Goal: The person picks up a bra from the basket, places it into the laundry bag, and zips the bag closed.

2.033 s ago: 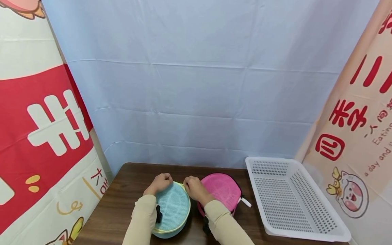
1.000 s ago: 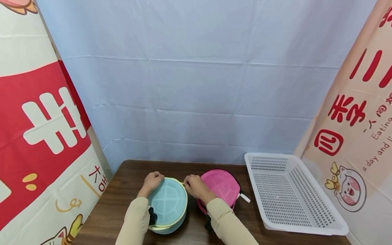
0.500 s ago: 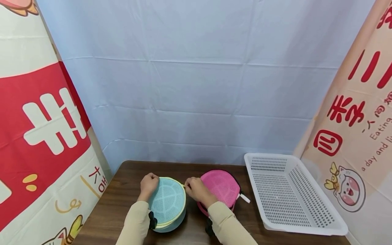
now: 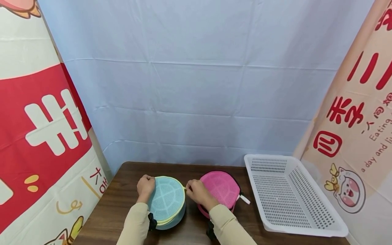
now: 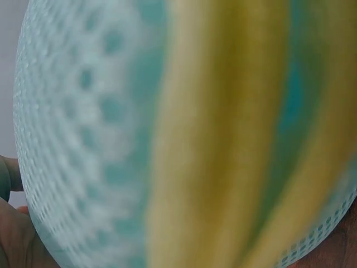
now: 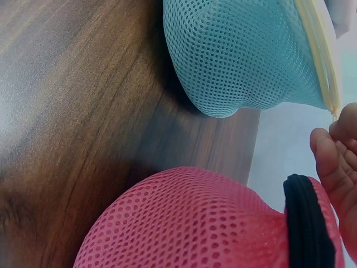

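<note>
A round light-blue mesh laundry bag (image 4: 166,199) with yellow zipper trim stands on the table. On its far left edge, my left hand (image 4: 146,186) grips the mesh; the left wrist view shows part of that hand (image 5: 19,234) behind the bag, with the blurred yellow zipper (image 5: 223,139) up close. My right hand (image 4: 197,191) is at the bag's right edge. In the right wrist view its thumb and finger pinch the small yellow zipper pull (image 6: 334,114). Beneath my right wrist sits a pink mesh bag (image 4: 220,187) with a black zipper (image 6: 307,223).
A white perforated plastic basket (image 4: 291,194) stands to the right on the dark wooden table (image 4: 125,180). A white tag (image 4: 244,199) sticks out from the pink bag. Pale blue cloth (image 4: 196,85) hangs behind the table, with printed cloths at both sides.
My left hand has shifted left, and the blue bag has moved slightly left with it. My right hand stays in nearly the same place at the bag's right edge. The pink bag and basket rest unmoved.
</note>
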The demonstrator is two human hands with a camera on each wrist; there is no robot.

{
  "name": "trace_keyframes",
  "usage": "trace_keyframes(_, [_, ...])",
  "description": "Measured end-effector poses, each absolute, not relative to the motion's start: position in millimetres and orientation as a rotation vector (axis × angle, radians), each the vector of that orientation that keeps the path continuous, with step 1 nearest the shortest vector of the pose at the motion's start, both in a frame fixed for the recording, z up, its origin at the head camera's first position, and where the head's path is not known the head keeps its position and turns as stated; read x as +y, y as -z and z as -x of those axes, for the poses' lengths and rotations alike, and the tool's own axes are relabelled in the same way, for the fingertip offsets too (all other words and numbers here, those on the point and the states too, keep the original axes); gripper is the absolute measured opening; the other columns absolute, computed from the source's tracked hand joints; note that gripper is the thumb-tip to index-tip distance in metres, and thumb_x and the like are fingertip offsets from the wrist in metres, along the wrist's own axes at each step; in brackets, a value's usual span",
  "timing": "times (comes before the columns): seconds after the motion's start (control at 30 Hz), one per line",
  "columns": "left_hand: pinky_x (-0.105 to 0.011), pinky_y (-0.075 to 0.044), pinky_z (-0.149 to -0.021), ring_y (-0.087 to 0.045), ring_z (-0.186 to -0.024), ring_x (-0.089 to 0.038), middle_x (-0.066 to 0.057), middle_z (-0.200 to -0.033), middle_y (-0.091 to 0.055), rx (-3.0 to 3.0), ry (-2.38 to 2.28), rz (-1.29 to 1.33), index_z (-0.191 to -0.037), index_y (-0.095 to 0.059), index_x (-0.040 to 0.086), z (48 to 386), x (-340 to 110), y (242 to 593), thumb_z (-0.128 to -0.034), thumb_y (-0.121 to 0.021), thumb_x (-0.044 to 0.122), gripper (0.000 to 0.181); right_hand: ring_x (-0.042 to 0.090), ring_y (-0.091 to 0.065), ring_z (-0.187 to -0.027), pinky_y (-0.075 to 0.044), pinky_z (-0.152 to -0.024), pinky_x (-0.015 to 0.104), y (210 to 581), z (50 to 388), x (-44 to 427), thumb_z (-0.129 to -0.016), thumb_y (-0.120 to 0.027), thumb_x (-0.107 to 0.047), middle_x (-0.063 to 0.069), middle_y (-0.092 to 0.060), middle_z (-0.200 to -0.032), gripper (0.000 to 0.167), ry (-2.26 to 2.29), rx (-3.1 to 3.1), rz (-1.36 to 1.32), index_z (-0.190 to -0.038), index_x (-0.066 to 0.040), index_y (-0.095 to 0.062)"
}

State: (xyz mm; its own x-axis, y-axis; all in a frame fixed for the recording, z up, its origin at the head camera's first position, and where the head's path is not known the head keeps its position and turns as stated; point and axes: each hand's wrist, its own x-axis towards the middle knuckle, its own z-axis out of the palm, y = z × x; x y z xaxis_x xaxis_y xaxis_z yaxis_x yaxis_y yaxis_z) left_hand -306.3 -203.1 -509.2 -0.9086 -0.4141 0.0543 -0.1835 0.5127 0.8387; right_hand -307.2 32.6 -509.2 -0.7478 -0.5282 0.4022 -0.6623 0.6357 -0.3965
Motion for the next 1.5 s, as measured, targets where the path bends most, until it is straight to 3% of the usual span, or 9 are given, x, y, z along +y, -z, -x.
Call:
trace_keyframes(0.37, [-0.045, -0.036, -0.069, -0.047, -0.075, -0.031, -0.013, -0.074, -0.05, -2.515, 1.308, -0.479, -0.079, -0.051, 0.003, 301, -203, 509, -0.0925, -0.042, 0.013, 0.019, 0.006, -0.045, -0.063, -0.04, -0.054, 0.018, 512, 307, 32, -0.082, -0.06, -0.001, -0.003, -0.052, -0.073, 0.01, -0.796, -2.624, -0.922, -0.075, -0.009, -0.06])
trace_keyframes(0.53, [-0.057, -0.031, -0.075, -0.038, -0.095, -0.045, -0.024, -0.099, -0.048, -2.618, 1.302, -0.535, -0.1, -0.057, -0.001, 299, -203, 502, -0.0903, -0.044, 0.018, 0.024, 0.006, -0.047, -0.064, -0.04, -0.055, 0.017, 511, 312, 28, -0.083, -0.059, -0.002, -0.001, -0.054, -0.074, 0.008, -0.781, -2.579, -0.94, -0.078, -0.007, -0.063])
trace_keyframes(0.63, [-0.059, -0.027, -0.076, -0.032, -0.099, -0.046, -0.029, -0.111, -0.041, -2.669, 1.236, -0.513, -0.114, -0.055, -0.002, 301, -201, 498, -0.0886, -0.047, 0.019, 0.034, 0.007, -0.048, -0.065, -0.041, -0.055, 0.017, 509, 316, 25, -0.083, -0.06, -0.001, 0.0, -0.055, -0.074, 0.008, -0.769, -2.55, -0.956, -0.078, -0.006, -0.063])
trace_keyframes(0.7, [-0.058, -0.026, -0.077, -0.031, -0.1, -0.046, -0.03, -0.112, -0.041, -2.665, 1.167, -0.461, -0.115, -0.056, -0.003, 304, -198, 497, -0.0892, -0.05, 0.018, 0.034, 0.007, -0.048, -0.064, -0.041, -0.054, 0.017, 508, 318, 24, -0.083, -0.06, -0.001, 0.0, -0.054, -0.074, 0.008, -0.76, -2.551, -0.959, -0.077, -0.007, -0.063])
trace_keyframes(0.9, [-0.056, -0.032, -0.079, -0.042, -0.101, -0.042, -0.022, -0.108, -0.05, -2.628, 0.982, -0.187, -0.102, -0.064, 0.004, 314, -187, 491, -0.0886, -0.058, 0.015, 0.019, 0.008, -0.049, -0.065, -0.041, -0.054, 0.018, 503, 322, 22, -0.083, -0.06, 0.001, 0.0, -0.053, -0.074, 0.01, -0.728, -2.55, -0.959, -0.077, -0.007, -0.062])
trace_keyframes(1.27, [-0.055, -0.034, -0.08, -0.043, -0.106, -0.038, -0.014, -0.112, -0.054, -2.799, 0.835, 0.262, -0.1, -0.07, 0.015, 324, -171, 488, -0.0823, -0.065, 0.016, 0.018, 0.006, -0.046, -0.063, -0.04, -0.053, 0.018, 503, 327, 23, -0.083, -0.061, -0.001, -0.003, -0.049, -0.072, 0.013, -0.749, -2.596, -0.922, -0.074, -0.01, -0.06])
trace_keyframes(1.43, [-0.063, -0.024, -0.087, -0.04, -0.117, -0.042, -0.009, -0.116, -0.057, -2.921, 0.787, 0.447, -0.107, -0.069, 0.019, 329, -166, 489, -0.085, -0.063, 0.019, 0.023, 0.005, -0.046, -0.062, -0.04, -0.054, 0.018, 502, 327, 24, -0.085, -0.06, -0.002, -0.003, -0.05, -0.074, 0.01, -0.758, -2.628, -0.924, -0.077, -0.009, -0.061])
trace_keyframes(1.5, [-0.064, -0.021, -0.088, -0.045, -0.114, -0.038, -0.005, -0.111, -0.06, -2.964, 0.796, 0.485, -0.105, -0.069, 0.02, 330, -165, 489, -0.0864, -0.062, 0.018, 0.02, 0.005, -0.046, -0.062, -0.04, -0.053, 0.018, 501, 327, 25, -0.086, -0.06, -0.003, -0.003, -0.05, -0.074, 0.01, -0.751, -2.639, -0.926, -0.078, -0.009, -0.061])
